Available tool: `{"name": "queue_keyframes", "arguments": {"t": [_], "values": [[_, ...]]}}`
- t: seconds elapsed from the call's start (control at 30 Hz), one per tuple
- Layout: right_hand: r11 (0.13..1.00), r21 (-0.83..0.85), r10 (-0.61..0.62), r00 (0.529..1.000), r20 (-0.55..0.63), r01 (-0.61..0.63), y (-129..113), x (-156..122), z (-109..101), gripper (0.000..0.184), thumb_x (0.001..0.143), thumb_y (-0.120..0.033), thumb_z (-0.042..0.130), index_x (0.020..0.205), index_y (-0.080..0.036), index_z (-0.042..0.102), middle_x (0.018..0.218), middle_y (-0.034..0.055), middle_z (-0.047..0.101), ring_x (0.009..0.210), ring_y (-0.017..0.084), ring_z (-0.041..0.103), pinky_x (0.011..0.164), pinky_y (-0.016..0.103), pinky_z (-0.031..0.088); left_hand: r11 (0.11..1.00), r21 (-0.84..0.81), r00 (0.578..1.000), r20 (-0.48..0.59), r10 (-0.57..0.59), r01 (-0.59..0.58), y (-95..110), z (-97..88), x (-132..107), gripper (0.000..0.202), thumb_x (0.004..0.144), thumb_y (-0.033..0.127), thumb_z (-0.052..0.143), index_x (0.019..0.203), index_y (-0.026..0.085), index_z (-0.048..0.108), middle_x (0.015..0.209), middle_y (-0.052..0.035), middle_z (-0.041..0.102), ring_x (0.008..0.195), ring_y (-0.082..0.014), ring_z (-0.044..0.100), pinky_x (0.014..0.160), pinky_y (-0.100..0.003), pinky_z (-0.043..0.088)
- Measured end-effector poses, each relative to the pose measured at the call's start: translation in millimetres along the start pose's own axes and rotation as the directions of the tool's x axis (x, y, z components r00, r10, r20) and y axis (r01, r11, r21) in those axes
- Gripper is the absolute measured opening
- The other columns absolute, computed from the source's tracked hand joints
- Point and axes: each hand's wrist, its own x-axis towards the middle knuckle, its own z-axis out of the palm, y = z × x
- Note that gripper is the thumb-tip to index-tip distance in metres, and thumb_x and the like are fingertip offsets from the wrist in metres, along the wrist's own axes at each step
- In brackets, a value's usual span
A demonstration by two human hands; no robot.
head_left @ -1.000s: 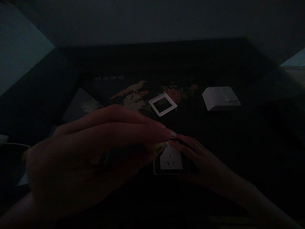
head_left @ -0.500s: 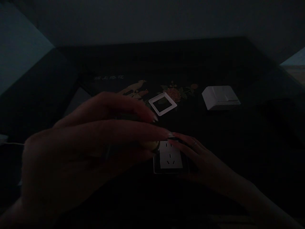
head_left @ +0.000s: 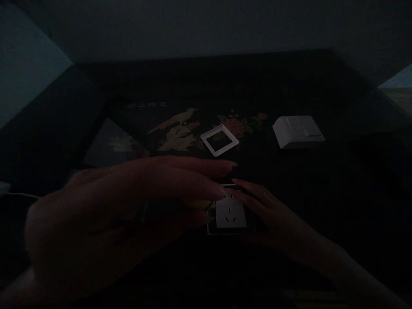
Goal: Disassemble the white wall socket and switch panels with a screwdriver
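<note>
Socket plate [head_left: 230, 213] lies face-up on the tabletop [head_left: 322, 193]; our right hand [head_left: 273, 214] rests flat against its right edge, grip apart, steadying it. Our left hand [head_left: 122, 214] covers a yellowish piece [head_left: 200, 204] beside it; that grip we cannot tell.

Bare left hand [head_left: 112, 214] w/ long pointed nails, looks huge bc close to cam. Right hand [head_left: 273, 214] w/ thin ring [head_left: 263, 195] on one finger, long nails too. Forearms bare, everything v. dim.

Both hands on white socket [head_left: 230, 213]: left hand [head_left: 112, 214], right hand [head_left: 273, 212].
</note>
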Motion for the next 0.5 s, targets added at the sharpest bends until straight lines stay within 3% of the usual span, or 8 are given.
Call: {"name": "queue_keyframes", "arguments": {"t": [0.03, 0.1, 0.2, 0.3, 0.37, 0.5], "values": [[1.000, 0.002, -0.005, 1.000, -0.004, 0.005, 0, 0, 0, 0.093, 0.077, -0.019, 0.077, 0.153, -0.033, 0.026, 0.160, 0.0123, 0.035, 0.144, 0.033, 0.039, 0.107, 0.056, 0.049, 1.000, 0.006, 0.996, 0.088, -0.030, 0.029, 4, -1.6, 3, 0.023, 0.096, 0.029, 0.062, 0.116, 0.038, 0.071, 0.123, 0.0046, 0.070, 0.093, -0.0160, 0.074, 0.064, -0.026, 0.066], [1.000, 0.009, -0.013, 1.000, -0.004, 0.013, 1, 0, 1, 0.092, 0.078, -0.020, 0.077, 0.153, -0.034, 0.025, 0.160, 0.0122, 0.034, 0.144, 0.033, 0.038, 0.107, 0.056, 0.049, 0.999, 0.038, 0.995, 0.094, -0.031, 0.027, 9, -3.3, 9, 0.024, 0.096, 0.040, 0.061, 0.119, 0.037, 0.068, 0.122, 0.0036, 0.066, 0.095, -0.0147, 0.072, 0.070, -0.026, 0.067], [1.000, 0.016, -0.001, 1.000, 0.013, 0.001, 1, 0, 1, 0.091, 0.080, -0.022, 0.076, 0.153, -0.034, 0.025, 0.161, 0.0121, 0.032, 0.145, 0.032, 0.037, 0.108, 0.055, 0.047, 0.998, 0.042, 0.999, 0.024, -0.037, 0.036, 11, -0.9, 11, 0.028, 0.088, 0.051, 0.068, 0.112, 0.034, 0.069, 0.105, 0.0030, 0.066, 0.083, -0.0129, 0.069, 0.065, -0.025, 0.067], [1.000, 0.015, 0.001, 1.000, 0.015, -0.001, 2, 0, 1, 0.092, 0.079, -0.021, 0.077, 0.153, -0.034, 0.024, 0.161, 0.0126, 0.031, 0.146, 0.032, 0.036, 0.108, 0.055, 0.047, 0.999, 0.028, 0.999, -0.009, -0.040, 0.040, 10, 1.7, 8, 0.017, 0.088, 0.038, 0.072, 0.105, 0.034, 0.070, 0.100, 0.0053, 0.068, 0.078, -0.0117, 0.070, 0.057, -0.023, 0.064], [1.000, 0.022, -0.013, 1.000, 0.001, 0.013, 2, -1, 1, 0.093, 0.079, -0.021, 0.076, 0.154, -0.034, 0.023, 0.160, 0.0133, 0.033, 0.145, 0.032, 0.038, 0.108, 0.056, 0.047, 1.000, -0.012, 0.998, 0.065, -0.023, 0.024, 11, 1.1, 8, 0.018, 0.094, 0.031, 0.065, 0.111, 0.036, 0.068, 0.104, 0.0059, 0.070, 0.080, -0.0123, 0.072, 0.056, -0.022, 0.063], [1.000, 0.027, -0.004, 1.000, -0.007, 0.005, 2, 0, 1, 0.091, 0.080, -0.020, 0.074, 0.154, -0.035, 0.023, 0.158, 0.0120, 0.037, 0.143, 0.032, 0.040, 0.108, 0.056, 0.048, 0.991, -0.120, 0.975, 0.221, -0.026, 0.053, 16, -0.7, 12, 0.020, 0.102, 0.030, 0.049, 0.114, 0.036, 0.065, 0.112, 0.0042, 0.071, 0.099, -0.0157, 0.073, 0.074, -0.026, 0.067]]}}
